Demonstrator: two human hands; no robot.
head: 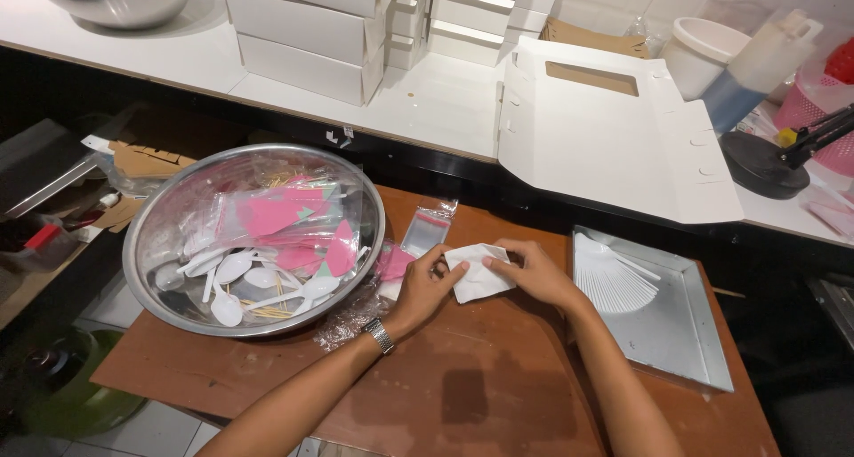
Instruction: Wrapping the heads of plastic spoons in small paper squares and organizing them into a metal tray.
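Bare brown tabletop [480, 395] in front of both hands is open, easy pass. Left side blocked by big steel bowl [253, 239] full of plastic spoons and packets, with loose clear sleeves [425, 230] just beside it. Right: metal tray [680, 332]. Behind: open white box lid [614, 137] overhangs the counter edge.

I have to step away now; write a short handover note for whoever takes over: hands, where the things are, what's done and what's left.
Left hand: fingertips on the left edge of the white napkin, wristwatch on that wrist.
Right hand: pinching the napkin's right side.
The napkin lies partly folded on the brown table.
Steel bowl on the left holds filled clear packets with pink inserts, loose white plastic spoons and toothpicks.
An empty clear sleeve lies just beyond the hands.
Metal tray on the right holds a fan of white forks.
Done: several packets filled.
Left: finish folding this napkin; it is not yet in a sleeve.
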